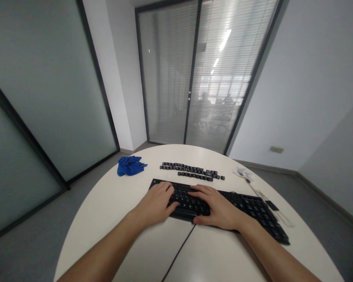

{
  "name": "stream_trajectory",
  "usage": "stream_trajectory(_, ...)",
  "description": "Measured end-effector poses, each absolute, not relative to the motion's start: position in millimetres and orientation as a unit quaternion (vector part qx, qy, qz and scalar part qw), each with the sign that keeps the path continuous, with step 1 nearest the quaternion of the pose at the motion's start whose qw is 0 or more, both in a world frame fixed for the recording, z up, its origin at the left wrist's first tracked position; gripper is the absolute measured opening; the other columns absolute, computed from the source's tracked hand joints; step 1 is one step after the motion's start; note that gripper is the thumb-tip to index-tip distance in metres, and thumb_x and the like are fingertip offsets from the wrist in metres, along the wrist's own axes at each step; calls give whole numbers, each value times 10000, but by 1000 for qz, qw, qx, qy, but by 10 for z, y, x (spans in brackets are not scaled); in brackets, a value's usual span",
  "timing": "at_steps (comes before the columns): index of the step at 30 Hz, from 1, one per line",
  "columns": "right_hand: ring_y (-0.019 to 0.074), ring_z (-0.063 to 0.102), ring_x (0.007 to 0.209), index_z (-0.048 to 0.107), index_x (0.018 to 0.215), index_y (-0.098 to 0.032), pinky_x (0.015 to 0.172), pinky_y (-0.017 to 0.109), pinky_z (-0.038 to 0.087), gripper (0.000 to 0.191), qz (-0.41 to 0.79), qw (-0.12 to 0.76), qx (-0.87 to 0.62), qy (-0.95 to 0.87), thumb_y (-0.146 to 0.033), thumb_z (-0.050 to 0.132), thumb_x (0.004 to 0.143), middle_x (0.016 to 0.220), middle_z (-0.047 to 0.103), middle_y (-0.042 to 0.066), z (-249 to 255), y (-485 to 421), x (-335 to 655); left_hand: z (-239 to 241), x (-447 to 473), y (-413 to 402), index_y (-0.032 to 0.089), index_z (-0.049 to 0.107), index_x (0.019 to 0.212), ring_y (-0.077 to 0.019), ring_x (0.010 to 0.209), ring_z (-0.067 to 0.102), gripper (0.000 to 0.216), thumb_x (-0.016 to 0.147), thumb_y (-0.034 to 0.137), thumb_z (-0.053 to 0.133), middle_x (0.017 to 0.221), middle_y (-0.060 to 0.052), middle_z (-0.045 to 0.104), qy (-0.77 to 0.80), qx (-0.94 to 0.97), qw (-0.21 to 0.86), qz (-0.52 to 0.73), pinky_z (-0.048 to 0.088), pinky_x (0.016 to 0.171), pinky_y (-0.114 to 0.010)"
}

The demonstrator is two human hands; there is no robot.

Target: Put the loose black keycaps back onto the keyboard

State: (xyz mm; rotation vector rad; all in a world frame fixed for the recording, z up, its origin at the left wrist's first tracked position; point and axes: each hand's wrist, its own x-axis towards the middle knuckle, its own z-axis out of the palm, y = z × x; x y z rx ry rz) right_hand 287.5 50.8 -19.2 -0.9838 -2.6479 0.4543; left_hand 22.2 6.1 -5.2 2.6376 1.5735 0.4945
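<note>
A black keyboard (254, 207) lies slantwise across the round table, its right end nearer to me. My left hand (159, 199) rests on its left end, fingers bent over the keys and thumb held apart. Over the middle lies my right hand (216, 205), fingers stretched toward the far edge and thumb by the front edge. Neither hand shows anything loose in it. The key area (184, 196) between my hands is partly covered by my fingers. Behind the keyboard, several loose black keycaps (191, 169) are laid out in uneven rows.
A crumpled blue cloth (131, 165) lies at the far left of the white table (106, 223). On the right are a white crumpled item (243, 172) and a pale cable (284, 219) with a dark piece. A dark cable (179, 250) runs toward me from the keyboard.
</note>
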Motion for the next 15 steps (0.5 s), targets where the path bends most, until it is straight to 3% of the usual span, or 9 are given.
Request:
stream_trajectory(3, 356, 396, 1404, 562, 1408, -258, 1165, 547, 304, 853, 152, 137, -340, -918, -723, 718, 710, 1528, 461, 122, -183, 502, 2879, -133, 108, 127, 194, 601, 1075, -292, 1240, 510, 275, 896, 399, 642, 1305, -106, 594, 480, 854, 25, 201, 394, 1081, -449)
stream_trajectory(5, 348, 406, 1399, 566, 1403, -258, 1162, 546, 314, 787, 153, 140, -337, -918, -697, 690, 761, 1523, 468, 120, -179, 497, 2876, -187, 44, 171, 193, 572, 1195, -302, 1313, 464, 378, 895, 411, 646, 1399, -119, 548, 482, 849, 33, 212, 340, 1133, -477)
stream_trajectory(9, 304, 456, 1370, 608, 1355, -264, 1155, 519, 341, 532, 153, 158, -341, -914, -577, 553, 928, 1481, 523, 99, -170, 494, 2841, -267, -11, 213, 202, 543, 1305, -307, 1310, 480, 467, 910, 440, 612, 1411, -121, 552, 481, 850, 49, 211, 340, 1132, -494)
stream_trajectory(15, 270, 606, 1173, 704, 1185, -258, 1057, 454, 441, 372, 124, 165, -347, -915, -500, 537, 958, 1273, 676, 80, -75, 578, 2679, -295, -23, 208, 212, 532, 1337, -312, 1344, 452, 498, 923, 485, 580, 1437, -120, 535, 489, 847, 50, 203, 251, 1173, -533)
